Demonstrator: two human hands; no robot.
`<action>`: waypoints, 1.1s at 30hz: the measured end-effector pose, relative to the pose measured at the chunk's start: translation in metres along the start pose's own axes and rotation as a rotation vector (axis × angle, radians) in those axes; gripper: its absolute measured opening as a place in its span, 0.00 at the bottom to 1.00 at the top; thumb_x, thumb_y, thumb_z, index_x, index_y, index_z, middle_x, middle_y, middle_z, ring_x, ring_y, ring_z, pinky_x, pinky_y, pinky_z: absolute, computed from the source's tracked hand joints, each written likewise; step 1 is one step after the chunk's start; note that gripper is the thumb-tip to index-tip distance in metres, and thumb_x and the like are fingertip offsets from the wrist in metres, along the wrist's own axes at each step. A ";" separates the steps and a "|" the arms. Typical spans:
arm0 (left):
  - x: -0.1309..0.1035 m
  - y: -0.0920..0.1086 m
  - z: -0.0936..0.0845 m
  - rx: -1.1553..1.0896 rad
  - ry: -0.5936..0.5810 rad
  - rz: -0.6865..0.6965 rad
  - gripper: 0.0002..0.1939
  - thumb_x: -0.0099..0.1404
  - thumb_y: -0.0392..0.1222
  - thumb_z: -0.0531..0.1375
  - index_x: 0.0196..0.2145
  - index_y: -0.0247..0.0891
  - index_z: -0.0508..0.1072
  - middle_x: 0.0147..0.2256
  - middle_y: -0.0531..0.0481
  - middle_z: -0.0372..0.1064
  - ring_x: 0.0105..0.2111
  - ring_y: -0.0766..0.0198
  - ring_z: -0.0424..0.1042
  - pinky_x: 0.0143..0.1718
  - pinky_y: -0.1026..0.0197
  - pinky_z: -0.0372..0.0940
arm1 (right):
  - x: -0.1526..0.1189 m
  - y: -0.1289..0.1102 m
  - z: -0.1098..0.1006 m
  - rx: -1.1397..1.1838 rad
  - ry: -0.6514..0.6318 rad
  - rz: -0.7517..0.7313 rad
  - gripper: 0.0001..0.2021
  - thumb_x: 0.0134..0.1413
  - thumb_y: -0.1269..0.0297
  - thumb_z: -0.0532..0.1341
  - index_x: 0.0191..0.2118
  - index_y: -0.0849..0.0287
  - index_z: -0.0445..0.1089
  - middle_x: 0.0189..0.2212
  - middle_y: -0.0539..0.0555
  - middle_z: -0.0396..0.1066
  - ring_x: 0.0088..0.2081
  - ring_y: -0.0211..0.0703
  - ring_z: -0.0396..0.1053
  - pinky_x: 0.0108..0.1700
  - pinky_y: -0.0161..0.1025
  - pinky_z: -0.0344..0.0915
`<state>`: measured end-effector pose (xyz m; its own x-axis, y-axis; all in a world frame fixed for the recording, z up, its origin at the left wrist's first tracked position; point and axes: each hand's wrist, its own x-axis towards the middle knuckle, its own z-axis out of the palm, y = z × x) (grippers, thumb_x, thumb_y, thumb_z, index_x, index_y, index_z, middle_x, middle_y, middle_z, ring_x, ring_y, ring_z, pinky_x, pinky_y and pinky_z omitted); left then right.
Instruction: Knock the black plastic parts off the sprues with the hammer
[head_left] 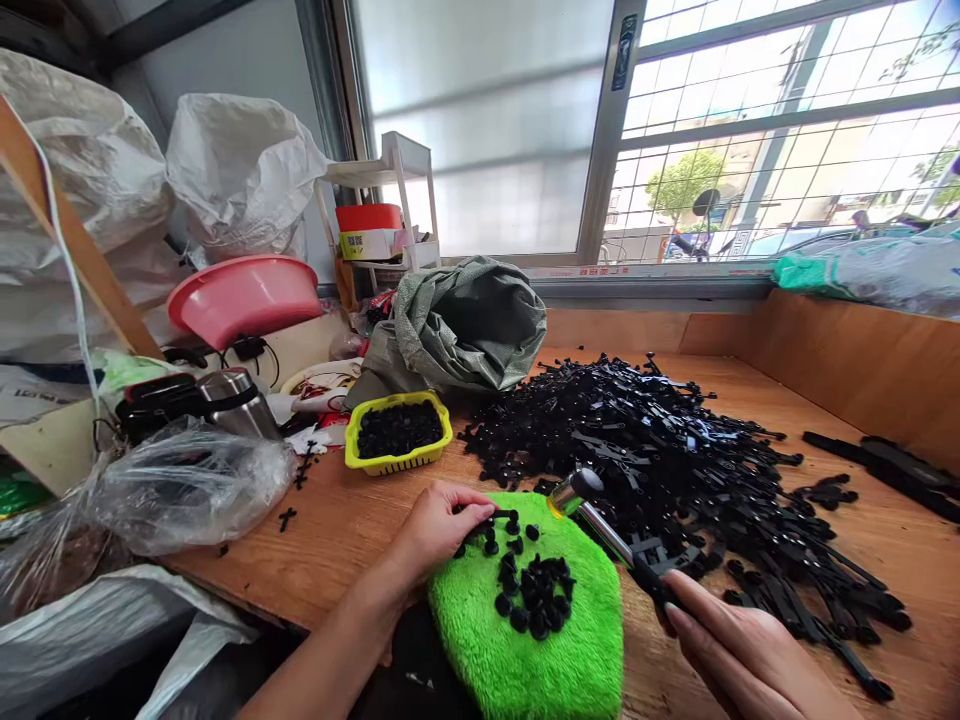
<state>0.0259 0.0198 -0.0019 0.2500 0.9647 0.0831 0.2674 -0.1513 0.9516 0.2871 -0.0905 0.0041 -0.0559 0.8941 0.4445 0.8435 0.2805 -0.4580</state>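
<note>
My left hand (442,522) pinches a small black plastic part (504,514) at the upper left edge of a bright green cloth (574,650). My right hand (731,630) is wrapped round the black handle of a small hammer (607,530). The hammer's metal head, with a black cap and a yellow face, is at the cloth's upper right edge, to the right of the black part. Several round black plugs (540,595) lie on the cloth below my left fingers. Beyond the hammer spreads a big pile of black plastic strips (630,430).
A yellow basket (352,452) of small black pieces stands behind my left hand. Behind it sits a grey-green sack (450,320). Clear plastic bags (195,485), a steel flask (244,402) and a pink basin (247,300) are at left. A wooden board (855,350) borders the right.
</note>
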 end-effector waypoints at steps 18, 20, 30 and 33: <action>0.004 0.007 -0.010 0.383 -0.125 0.178 0.13 0.56 0.42 0.53 0.32 0.39 0.78 0.29 0.48 0.75 0.27 0.61 0.69 0.28 0.65 0.58 | 0.032 -0.034 0.011 -0.326 -0.205 -0.233 0.16 0.59 0.64 0.39 0.30 0.56 0.62 0.19 0.54 0.66 0.20 0.49 0.67 0.19 0.37 0.56; 0.003 0.011 -0.011 0.426 -0.122 0.174 0.13 0.56 0.42 0.53 0.32 0.39 0.78 0.30 0.48 0.75 0.28 0.61 0.69 0.29 0.65 0.58 | 0.031 -0.032 0.012 -0.327 -0.209 -0.211 0.17 0.60 0.64 0.37 0.31 0.56 0.61 0.22 0.55 0.68 0.24 0.48 0.68 0.22 0.37 0.58; 0.003 0.021 -0.013 0.540 -0.184 0.144 0.15 0.56 0.40 0.51 0.33 0.38 0.77 0.28 0.51 0.74 0.27 0.64 0.66 0.27 0.67 0.55 | 0.033 -0.033 0.018 -0.361 -0.349 -0.106 0.16 0.58 0.66 0.40 0.36 0.59 0.64 0.26 0.58 0.69 0.28 0.51 0.69 0.27 0.40 0.60; 0.003 0.022 -0.012 0.529 -0.190 0.161 0.14 0.55 0.40 0.52 0.30 0.38 0.77 0.26 0.52 0.73 0.26 0.65 0.65 0.26 0.67 0.54 | 0.033 -0.034 0.017 -0.369 -0.389 -0.083 0.15 0.57 0.66 0.43 0.37 0.58 0.66 0.25 0.57 0.68 0.28 0.52 0.68 0.27 0.42 0.60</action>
<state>0.0211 0.0223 0.0230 0.4750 0.8727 0.1133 0.6285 -0.4266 0.6504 0.2478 -0.0649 0.0214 -0.2650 0.9570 0.1177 0.9555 0.2771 -0.1016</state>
